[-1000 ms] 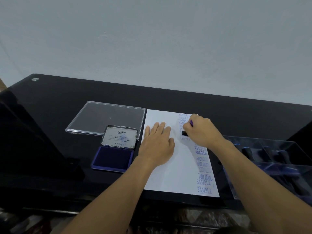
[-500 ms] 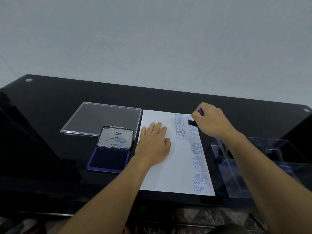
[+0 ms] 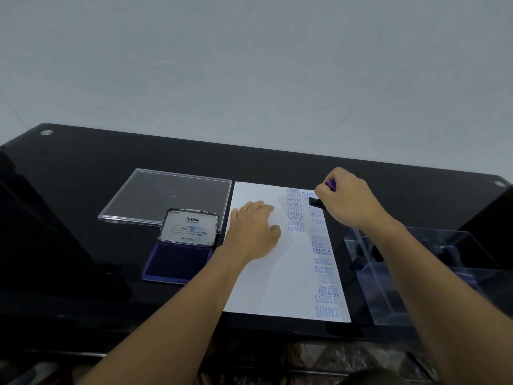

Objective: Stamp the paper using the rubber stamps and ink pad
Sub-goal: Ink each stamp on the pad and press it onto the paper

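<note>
A white sheet of paper lies on the black table, with two columns of several blue stamped words down its right side. My right hand grips a rubber stamp with a purple handle and black base, its base down on the paper's upper right, just under a FRAGILE print. My left hand lies flat on the paper's left part, fingers straight. The open ink pad with its blue pad and raised Artline lid sits left of the paper.
A clear plastic lid lies flat behind the ink pad. A clear plastic box holding more stamps stands right of the paper, under my right forearm. The table's front edge runs just below the paper.
My right hand carried the stamp from the left column of prints to the upper right of the paper and set it down there. My left hand stayed flat on the paper.
</note>
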### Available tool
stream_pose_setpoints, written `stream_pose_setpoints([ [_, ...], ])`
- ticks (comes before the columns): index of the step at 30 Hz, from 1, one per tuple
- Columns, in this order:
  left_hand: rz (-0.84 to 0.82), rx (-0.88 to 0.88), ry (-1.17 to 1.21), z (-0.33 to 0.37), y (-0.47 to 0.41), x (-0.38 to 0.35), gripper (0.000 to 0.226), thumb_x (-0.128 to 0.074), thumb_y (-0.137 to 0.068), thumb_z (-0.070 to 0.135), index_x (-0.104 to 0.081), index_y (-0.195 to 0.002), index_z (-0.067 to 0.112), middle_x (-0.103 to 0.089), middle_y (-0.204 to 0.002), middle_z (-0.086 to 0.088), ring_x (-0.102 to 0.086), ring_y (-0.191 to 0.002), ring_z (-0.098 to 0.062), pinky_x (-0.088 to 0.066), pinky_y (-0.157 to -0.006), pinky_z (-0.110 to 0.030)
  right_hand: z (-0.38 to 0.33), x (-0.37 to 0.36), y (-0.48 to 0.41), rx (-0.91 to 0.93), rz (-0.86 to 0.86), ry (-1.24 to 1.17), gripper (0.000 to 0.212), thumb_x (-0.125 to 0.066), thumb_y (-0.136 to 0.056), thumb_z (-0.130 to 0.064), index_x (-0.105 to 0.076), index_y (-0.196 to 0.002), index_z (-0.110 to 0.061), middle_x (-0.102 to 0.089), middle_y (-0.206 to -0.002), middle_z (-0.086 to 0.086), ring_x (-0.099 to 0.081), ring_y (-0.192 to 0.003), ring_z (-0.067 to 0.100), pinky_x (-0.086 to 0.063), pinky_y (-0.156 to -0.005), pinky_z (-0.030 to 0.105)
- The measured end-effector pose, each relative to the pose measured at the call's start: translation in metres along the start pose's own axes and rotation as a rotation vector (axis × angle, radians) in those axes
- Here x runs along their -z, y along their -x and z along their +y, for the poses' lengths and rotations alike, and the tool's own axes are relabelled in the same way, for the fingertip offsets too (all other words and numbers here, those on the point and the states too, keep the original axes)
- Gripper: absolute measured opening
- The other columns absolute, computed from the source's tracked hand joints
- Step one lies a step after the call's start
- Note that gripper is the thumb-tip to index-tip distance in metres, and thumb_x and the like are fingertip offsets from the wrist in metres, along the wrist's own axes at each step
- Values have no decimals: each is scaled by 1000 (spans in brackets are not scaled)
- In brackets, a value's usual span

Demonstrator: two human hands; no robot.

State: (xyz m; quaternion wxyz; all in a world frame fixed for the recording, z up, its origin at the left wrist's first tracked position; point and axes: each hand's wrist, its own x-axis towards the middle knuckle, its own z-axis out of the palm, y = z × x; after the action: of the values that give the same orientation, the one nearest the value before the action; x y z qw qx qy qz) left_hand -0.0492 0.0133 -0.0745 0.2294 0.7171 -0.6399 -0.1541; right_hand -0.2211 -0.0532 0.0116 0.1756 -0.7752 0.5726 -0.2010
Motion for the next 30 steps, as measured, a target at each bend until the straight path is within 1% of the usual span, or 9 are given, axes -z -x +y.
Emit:
stream_pose_setpoints([
  [5, 85, 19, 151, 1, 1, 21, 45, -47, -99, 25, -47, -142, 14, -40, -151, 1, -29, -141, -16, -21, -116, -34, -1, 3, 5, 11, -5, 21, 13, -53, -99, -29, -52, -96, -16, -59, -87, 0, -53, -72, 12, -36, -56, 25],
  [11, 177, 9, 135, -17, 16, 52, 41, -50, -99, 25, -52, -137, 13, -44, -148, 0, -32, -139, -17, -23, -117, -36, -11, 0, 14, 28, -22, -27, 13, -57, -96, -31, -57, -93, -19, -63, -84, -1, -59, -74, 14, -41, -58, 25],
  [13, 204, 16, 157, -28, 22, 63, 35, -51, -98, 25, -56, -131, 15, -50, -141, 0, -40, -134, -18, -30, -113, -37, -18, -5, 19, 31, -48, -49, 13, -58, -94, -32, -58, -90, -19, -65, -82, 1, -62, -74, 17, -44, -59, 27],
  [15, 224, 54, 149, -41, 29, 74, 27, -51, -97, 26, -58, -122, 20, -53, -131, 2, -44, -126, -18, -34, -105, -32, -28, -13, 25, 36, -72, -70, 15, -58, -93, -31, -58, -89, -17, -66, -81, 3, -62, -72, 18, -46, -59, 28],
  [19, 213, 130, 88, -71, 48, 93, 39, -51, -98, 29, -53, -136, 20, -41, -151, 2, -31, -142, -17, -25, -114, -37, -53, -34, 37, 52, -106, -109, 25, -56, -90, -31, -58, -87, -6, -66, -82, 8, -55, -69, 20, -52, -64, 38],
  [23, 221, 190, 31, -103, 67, 106, 38, -52, -98, 28, -55, -134, 16, -46, -146, 0, -38, -136, -18, -28, -109, -31, -81, -57, 47, 115, -158, -147, 27, -55, -90, -32, -54, -81, -6, -66, -80, 8, -58, -71, 26, -52, -64, 38],
  [25, 223, 225, 40, -115, 78, 109, 39, -53, -98, 28, -55, -134, 15, -47, -145, 0, -38, -136, -16, -29, -107, -28, -96, -66, 50, 172, -185, -147, 26, -55, -91, -31, -55, -80, -7, -65, -77, 7, -57, -70, 24, -50, -62, 36],
  [27, 228, 262, 50, -126, 89, 109, 39, -54, -97, 27, -55, -134, 16, -48, -145, 1, -39, -136, -15, -30, -108, -29, -110, -74, 54, 229, -207, -148, 26, -56, -91, -30, -52, -75, -10, -61, -73, 3, -52, -66, 20, -44, -59, 32],
  [30, 250, 274, 25, -139, 102, 107, 40, -54, -96, 26, -55, -134, 15, -50, -143, 0, -41, -134, -16, -31, -111, -33, -129, -89, 60, 291, -248, -141, 24, -54, -91, -30, -51, -75, -14, -61, -72, 3, -53, -65, 19, -44, -58, 32],
])
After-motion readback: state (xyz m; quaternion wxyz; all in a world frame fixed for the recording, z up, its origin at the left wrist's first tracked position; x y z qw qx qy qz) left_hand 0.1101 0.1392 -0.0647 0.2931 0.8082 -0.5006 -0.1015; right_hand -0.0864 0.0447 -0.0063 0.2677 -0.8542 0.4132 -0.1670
